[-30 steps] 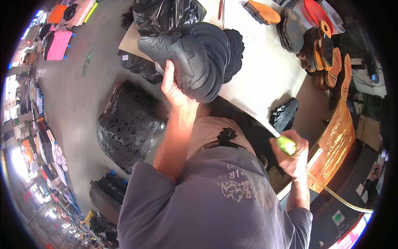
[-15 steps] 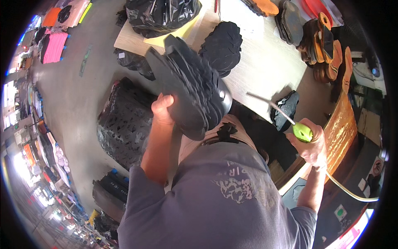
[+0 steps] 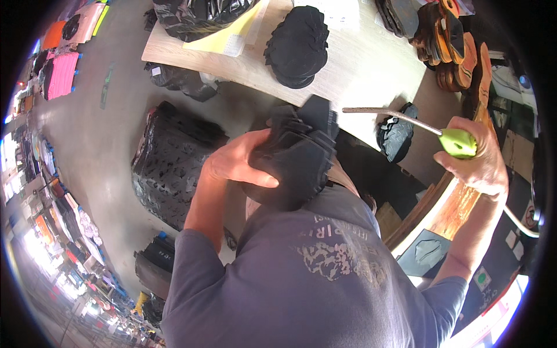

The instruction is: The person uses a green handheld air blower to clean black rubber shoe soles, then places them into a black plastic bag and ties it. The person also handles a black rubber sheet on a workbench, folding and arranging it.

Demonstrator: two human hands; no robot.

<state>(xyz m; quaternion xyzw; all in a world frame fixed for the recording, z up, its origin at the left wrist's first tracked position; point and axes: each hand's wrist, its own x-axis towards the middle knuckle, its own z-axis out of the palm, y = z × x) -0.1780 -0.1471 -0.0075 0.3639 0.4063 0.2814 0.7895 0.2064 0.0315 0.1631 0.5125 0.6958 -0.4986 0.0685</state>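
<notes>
A thick stack of black shoe soles point(image 3: 296, 156) is in my left hand point(image 3: 241, 162), held in front of my waist, thumb across the near face and the other fingers hidden behind it. At the right, my right hand point(image 3: 478, 156) is wrapped round a green air blow gun point(image 3: 458, 143). Its long bent metal nozzle point(image 3: 389, 111) points left toward the stack, apart from it, and a pale hose point(image 3: 520, 223) hangs below my wrist. Another pile of black soles point(image 3: 297, 46) lies on the table point(image 3: 348, 78). A few black soles point(image 3: 397, 133) rest by the table's right corner, under the nozzle.
Black plastic bags point(image 3: 200, 20) and a yellow sheet point(image 3: 235, 37) are at the table's far left. Several orange and dark shoe lasts or insoles point(image 3: 444, 46) stand at the far right. A big dark stack of sheets point(image 3: 174, 168) sits on the floor to the left. A wooden board edge point(image 3: 455, 203) is right.
My left hand has swung the sole stack rightward and turned it more upright, its thumb now across the face. My right hand has moved right and slightly up with the blow gun.
</notes>
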